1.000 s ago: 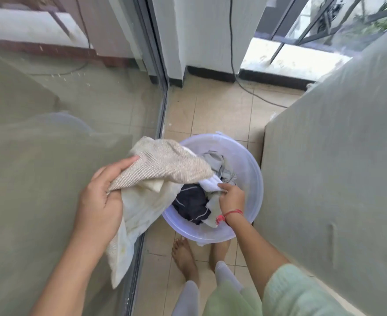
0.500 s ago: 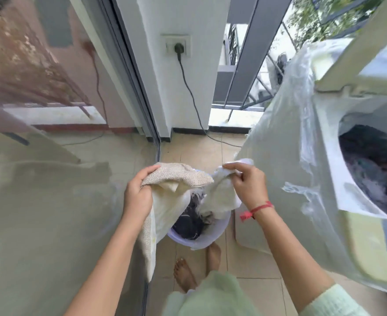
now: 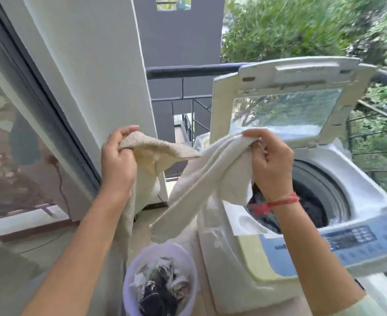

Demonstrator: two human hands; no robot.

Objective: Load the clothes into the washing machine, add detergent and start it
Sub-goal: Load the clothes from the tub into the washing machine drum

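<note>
The left hand (image 3: 117, 163) curls its fingers round the top edge of a beige woven cloth (image 3: 158, 148), which hangs below them. To their right, the right hand (image 3: 272, 165) clutches a bunched white towel (image 3: 210, 174) over the open washing machine (image 3: 268, 265). Dark clothes (image 3: 311, 208) lie in the drum beneath those fingers. A lavender basin (image 3: 128, 290) of laundry sits below, between both hands.

A beige woven cloth (image 3: 158, 148) is gripped by the left hand (image 3: 117, 160) and a white fluffy towel (image 3: 213, 169) by the right hand (image 3: 271, 165), beside a white top-loading washing machine (image 3: 256, 270) (lid (image 3: 288, 103) raised, dark clothes (image 3: 311, 208) inside).
</note>
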